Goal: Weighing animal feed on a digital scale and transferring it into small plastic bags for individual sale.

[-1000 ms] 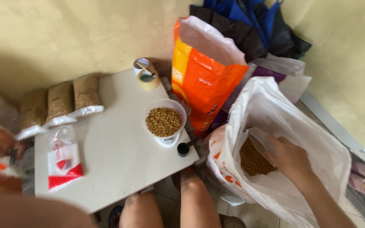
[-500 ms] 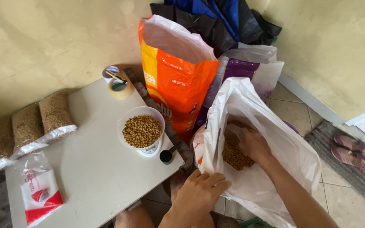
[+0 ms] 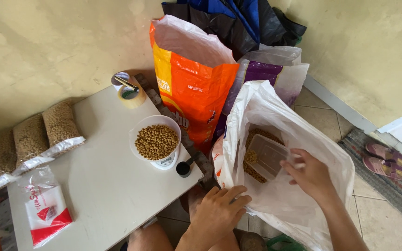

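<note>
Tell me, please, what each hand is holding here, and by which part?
The right hand holds a clear plastic tub by its near rim, inside the white sack. The left hand rests on the sack's near edge.

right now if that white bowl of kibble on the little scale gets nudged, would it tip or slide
The white bowl overhangs the small scale on every side, so a push could probably rock or tip it. It looks nearly full of kibble, so pellets would likely spill. The scale sits near the table edge, which adds risk.

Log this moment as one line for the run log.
right hand: holds clear plastic tub in white sack of kibble | left hand: on sack edge | bowl of kibble: on scale
</note>
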